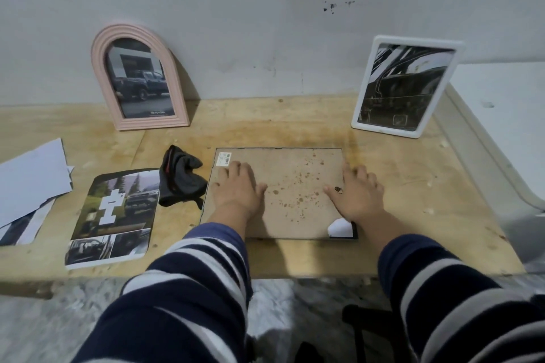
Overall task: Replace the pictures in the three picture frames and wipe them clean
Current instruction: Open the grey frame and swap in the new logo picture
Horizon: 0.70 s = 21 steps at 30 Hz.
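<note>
**On the wooden table, a frame face down under two flat hands**

In the middle of the wooden table (pixel 295 132), between the dark cloth (pixel 181 180) and the bare boards to the right: the third picture frame (pixel 295 194), lying face down, brown backing board up, spotted with stains, barcode sticker at its far left corner. Flat on that backing, the left hand (pixel 239 186) toward the left edge, fingers spread and straight, pressing, not gripping. Likewise the right hand (pixel 358 194) at the right edge, fingers splayed, palm down. At the near right corner, a white scrap of paper (pixel 339 228) poking out over the dark rim.

Against the wall, upright and well apart: the pink arched frame (pixel 138 79) at left, the white frame (pixel 404 85) at right, both holding car pictures. Left of the cloth, a cut picture sheet (pixel 112 215) and loose papers (pixel 29 180).

Likely handling: light and thin, backing stiff but bendable, probably glazed underneath, so fragile and prone to sliding on smooth wood. Best taken by the two long edges, thumbs under the rim, never by the backing alone. Small tabs along the far edge hard to make out.
</note>
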Available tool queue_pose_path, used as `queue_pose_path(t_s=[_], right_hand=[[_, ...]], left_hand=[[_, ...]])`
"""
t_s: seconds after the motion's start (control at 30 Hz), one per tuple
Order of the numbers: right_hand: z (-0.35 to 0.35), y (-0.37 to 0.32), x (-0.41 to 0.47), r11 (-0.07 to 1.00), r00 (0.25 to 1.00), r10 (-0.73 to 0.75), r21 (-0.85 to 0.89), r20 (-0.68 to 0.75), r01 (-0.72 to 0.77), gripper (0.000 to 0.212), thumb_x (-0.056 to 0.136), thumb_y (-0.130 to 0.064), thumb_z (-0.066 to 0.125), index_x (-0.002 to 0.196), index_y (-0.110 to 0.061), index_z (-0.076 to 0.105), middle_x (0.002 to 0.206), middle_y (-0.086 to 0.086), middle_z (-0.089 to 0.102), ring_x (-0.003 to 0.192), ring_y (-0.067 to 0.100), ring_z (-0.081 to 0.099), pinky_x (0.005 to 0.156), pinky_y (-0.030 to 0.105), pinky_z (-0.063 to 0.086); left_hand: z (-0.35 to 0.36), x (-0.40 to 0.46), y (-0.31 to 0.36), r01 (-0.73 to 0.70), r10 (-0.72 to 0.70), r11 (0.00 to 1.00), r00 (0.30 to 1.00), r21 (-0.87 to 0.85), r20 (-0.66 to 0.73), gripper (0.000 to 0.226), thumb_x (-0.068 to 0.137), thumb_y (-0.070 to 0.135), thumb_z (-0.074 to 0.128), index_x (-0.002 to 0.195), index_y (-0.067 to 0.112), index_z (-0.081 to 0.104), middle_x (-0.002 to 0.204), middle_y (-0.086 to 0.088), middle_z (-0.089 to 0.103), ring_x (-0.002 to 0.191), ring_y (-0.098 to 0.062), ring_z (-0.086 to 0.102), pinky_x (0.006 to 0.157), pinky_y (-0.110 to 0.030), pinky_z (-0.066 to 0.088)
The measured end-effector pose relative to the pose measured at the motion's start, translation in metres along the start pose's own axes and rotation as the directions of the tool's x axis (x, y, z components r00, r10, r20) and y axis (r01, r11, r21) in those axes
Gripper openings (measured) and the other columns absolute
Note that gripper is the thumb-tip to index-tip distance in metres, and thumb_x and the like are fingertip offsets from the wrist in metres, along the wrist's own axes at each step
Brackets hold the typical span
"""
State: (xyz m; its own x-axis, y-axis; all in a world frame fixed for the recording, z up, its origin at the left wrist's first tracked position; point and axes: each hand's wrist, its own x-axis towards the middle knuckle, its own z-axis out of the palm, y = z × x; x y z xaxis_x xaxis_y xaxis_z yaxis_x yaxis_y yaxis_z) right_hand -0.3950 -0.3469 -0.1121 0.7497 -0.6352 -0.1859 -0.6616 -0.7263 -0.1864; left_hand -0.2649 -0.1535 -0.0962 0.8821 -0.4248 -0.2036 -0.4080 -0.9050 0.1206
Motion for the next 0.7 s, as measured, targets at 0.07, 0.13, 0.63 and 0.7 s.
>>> queue_pose_path(t_s=[0.07, 0.13, 0.63, 0.7], right_hand=[[0.002, 0.003, -0.012, 0.999, 0.995, 0.033, 0.003, -0.092, -0.033, 0.056, 0.1, -0.044, 0.034, 0.147, -0.016, 0.026, 0.127, 0.01, 0.049, 0.111, 0.029, 0.052, 0.092, 0.041, 0.037], [0.005, 0.004, -0.023, 0.995, 0.988, 0.083, 0.063, -0.131, -0.076, 0.042, 0.102, -0.033, 0.031, 0.137, -0.012, 0.04, 0.119, 0.009, 0.056, 0.104, 0.029, 0.057, 0.088, 0.039, 0.038], [-0.019, 0.007, -0.033, 0.596, 0.928, 0.37, 0.752, 0.053, -0.281, 0.041, 0.096, -0.04, 0.037, 0.078, -0.017, 0.065, 0.086, 0.006, 0.067, 0.084, 0.027, 0.061, 0.074, 0.038, 0.049], [-0.031, 0.006, -0.03, 0.505, 0.922, 0.383, 0.822, 0.058, -0.262, 0.044, 0.098, -0.048, 0.032, 0.097, -0.024, 0.07, 0.095, 0.0, 0.07, 0.091, 0.024, 0.064, 0.089, 0.044, 0.049]], left_hand=[[-0.002, -0.011, -0.015, 0.16, -0.159, 0.987, 0.987, 0.02, -0.015, 0.063, 0.096, 0.053, 0.038, 0.145, 0.014, 0.027, 0.147, -0.01, 0.026, 0.134, -0.032, 0.025, 0.101, -0.049, 0.035], [-0.003, -0.019, -0.03, 0.274, -0.274, 0.961, 0.962, 0.023, 0.0, 0.065, 0.097, 0.052, 0.034, 0.146, 0.011, 0.025, 0.147, -0.011, 0.024, 0.134, -0.032, 0.025, 0.099, -0.047, 0.038], [-0.024, -0.032, -0.07, 0.338, -0.299, 0.77, 0.941, -0.541, 0.162, 0.081, 0.09, 0.073, 0.024, 0.13, 0.008, 0.052, 0.13, -0.017, 0.052, 0.118, -0.036, 0.049, 0.101, -0.044, 0.04], [-0.039, -0.032, -0.07, 0.314, -0.319, 0.618, 0.938, -0.721, 0.135, 0.078, 0.093, 0.07, 0.022, 0.119, 0.007, 0.059, 0.119, -0.014, 0.056, 0.111, -0.033, 0.052, 0.099, -0.04, 0.04]])
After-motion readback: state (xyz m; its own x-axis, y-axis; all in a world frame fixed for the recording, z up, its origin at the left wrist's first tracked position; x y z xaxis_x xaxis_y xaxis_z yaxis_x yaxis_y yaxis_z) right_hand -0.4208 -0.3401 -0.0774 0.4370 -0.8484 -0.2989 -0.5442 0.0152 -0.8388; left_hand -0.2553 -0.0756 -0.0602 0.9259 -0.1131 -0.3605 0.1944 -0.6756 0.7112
